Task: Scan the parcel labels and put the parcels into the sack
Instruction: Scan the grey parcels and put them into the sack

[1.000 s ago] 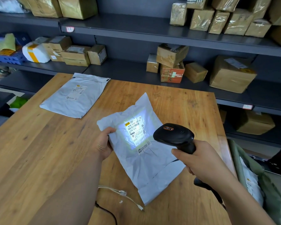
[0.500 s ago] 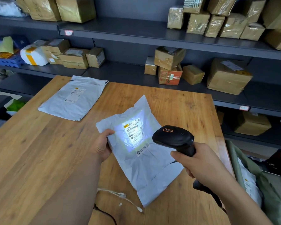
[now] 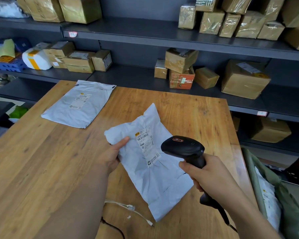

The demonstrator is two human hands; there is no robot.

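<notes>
Wood underlies everything: the bench (image 3: 33,169) is broad, and the green sack (image 3: 293,213) sits low beside its right edge, partly out of my view. The drop itself looks to me like the biggest risk. The sack's mouth seems slack around the parcel already inside (image 3: 270,202), so a floppy bag brought over from the left could catch the rim and slide to the floor. The grey parcel (image 3: 154,178) being worked is over the near right part of the bench. My left hand (image 3: 112,156) pinches its left edge with the thumb on top; whether its lower corner rests on the wood I cannot tell. That one-edge grip is thin (the film looks soft and, I judge, slippery), so the bag may sag or twist free when carried across. A second parcel (image 3: 79,104) lies flat at the far left, well apart, and could be forgotten or bagged unscanned. My right hand (image 3: 209,173) is wrapped round the handle of the black scanner (image 3: 183,147), whose head points at the parcel. With that hand busy, the transfer falls to the left alone, reaching across the scanner arm. The label (image 3: 147,145) lies over creases, which might spoil a read, and I see nothing confirming one. Smallest, the white cable (image 3: 128,207) near the bench's front could snag the parcel's trailing corner.
</notes>
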